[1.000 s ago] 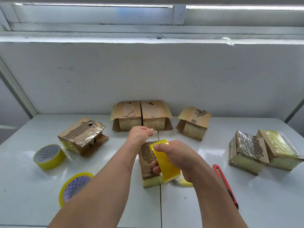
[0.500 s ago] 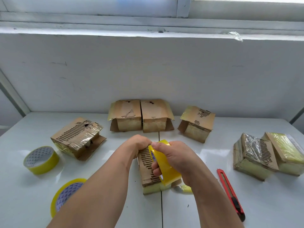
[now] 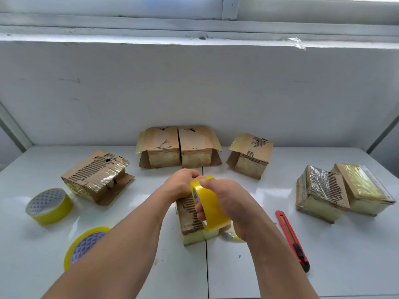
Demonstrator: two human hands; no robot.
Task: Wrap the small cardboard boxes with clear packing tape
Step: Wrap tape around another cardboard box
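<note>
A small cardboard box (image 3: 190, 214) with torn, ribbed brown paper lies on the white table (image 3: 345, 244) at the centre. My right hand (image 3: 228, 201) grips a yellowish roll of clear packing tape (image 3: 208, 201) upright over the box's right half. My left hand (image 3: 180, 183) is curled at the box's far end, right against the roll; what its fingertips hold is hidden.
Three opened boxes (image 3: 179, 145) stand along the back wall, a torn one (image 3: 97, 175) at the left, two wrapped ones (image 3: 343, 190) at the right. Two more tape rolls (image 3: 48, 205) (image 3: 86, 244) lie at the left. A red utility knife (image 3: 291, 238) lies to the right.
My left hand came down from above the box's far end to the box top beside the roll. The right hand with the roll stayed over the box.
</note>
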